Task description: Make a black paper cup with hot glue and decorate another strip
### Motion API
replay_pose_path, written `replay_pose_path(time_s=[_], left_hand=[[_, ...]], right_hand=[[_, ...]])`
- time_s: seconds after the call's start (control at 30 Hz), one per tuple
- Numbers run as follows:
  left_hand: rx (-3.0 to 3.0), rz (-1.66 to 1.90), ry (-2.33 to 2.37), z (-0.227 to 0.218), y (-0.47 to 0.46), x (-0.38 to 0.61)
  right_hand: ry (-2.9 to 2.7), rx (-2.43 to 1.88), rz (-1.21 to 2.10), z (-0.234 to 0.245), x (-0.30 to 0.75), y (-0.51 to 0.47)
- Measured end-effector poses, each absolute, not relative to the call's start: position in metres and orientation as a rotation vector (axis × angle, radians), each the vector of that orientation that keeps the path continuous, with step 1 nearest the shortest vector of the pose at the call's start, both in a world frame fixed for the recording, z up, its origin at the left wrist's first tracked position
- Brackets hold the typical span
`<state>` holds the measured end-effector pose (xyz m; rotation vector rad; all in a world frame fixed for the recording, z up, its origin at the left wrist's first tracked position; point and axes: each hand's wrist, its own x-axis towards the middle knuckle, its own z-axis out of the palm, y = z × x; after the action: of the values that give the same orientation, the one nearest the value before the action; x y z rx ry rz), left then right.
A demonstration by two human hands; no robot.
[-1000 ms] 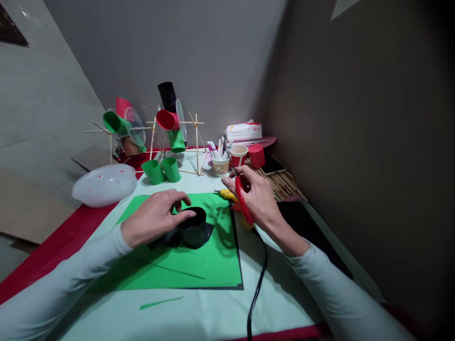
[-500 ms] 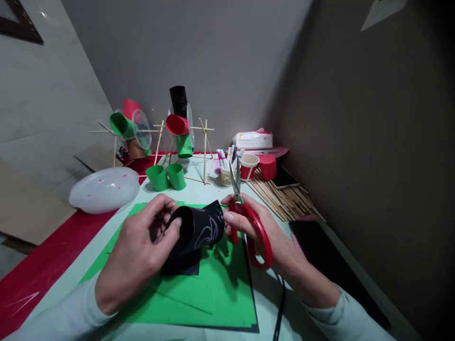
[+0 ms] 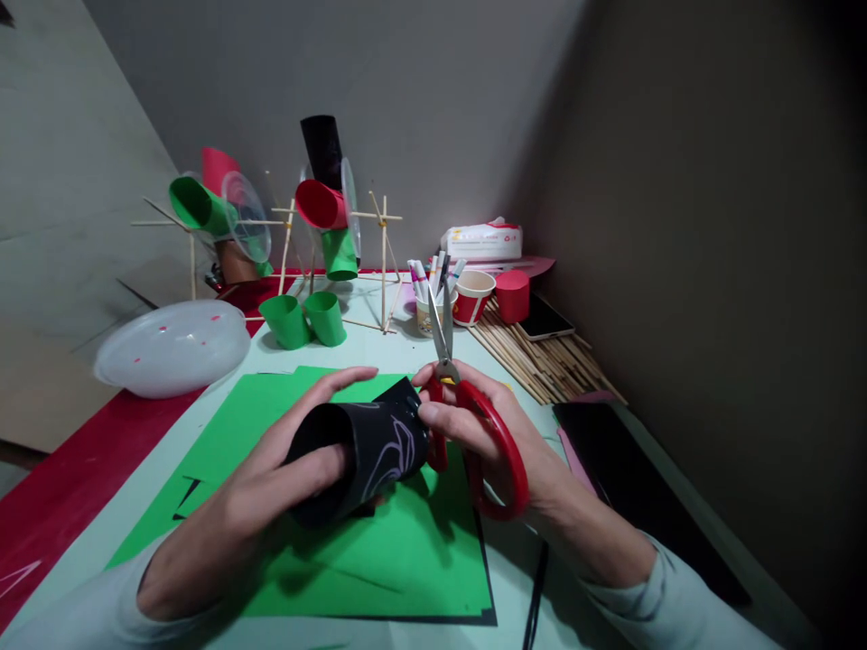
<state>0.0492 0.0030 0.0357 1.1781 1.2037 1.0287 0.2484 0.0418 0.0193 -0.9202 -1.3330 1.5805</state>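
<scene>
Pale tabletop (image 3: 386,355) past green paper's (image 3: 399,564) edge; left hand (image 3: 264,496) half-open round black paper tube (image 3: 385,451); right hand (image 3: 542,478) gripping red-handled scissors (image 3: 448,368).

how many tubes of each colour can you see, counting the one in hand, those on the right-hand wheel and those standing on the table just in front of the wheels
Black: 2 (held black tube, wheel's black tube)
Red: 1 (wheel's red tube)
Green: 3 (wheel's green tube, left standing tube, right standing tube)
Total: 6
</scene>
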Motion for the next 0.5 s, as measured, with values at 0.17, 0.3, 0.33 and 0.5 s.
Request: replay_pose_path(time_s=[0.17, 0.3, 0.33, 0.5], left_hand=[[0.818, 1.012, 1.153, 0.045, -0.006, 0.051], [0.686, 1.223, 1.179, 0.051, -0.008, 0.051], [0.656, 1.282, 1.183, 0.051, -0.008, 0.051], [0.504, 1.411, 1.167, 0.044, -0.009, 0.046]], right_hand=[[-1.335, -0.874, 1.561, 0.018, 0.25, 0.041], [-1.507, -0.993, 1.38, 0.019, 0.253, 0.036], [-1.537, -1.027, 1.353, 0.019, 0.253, 0.034], [-1.761, -1.151, 1.223, 0.021, 0.246, 0.025]])
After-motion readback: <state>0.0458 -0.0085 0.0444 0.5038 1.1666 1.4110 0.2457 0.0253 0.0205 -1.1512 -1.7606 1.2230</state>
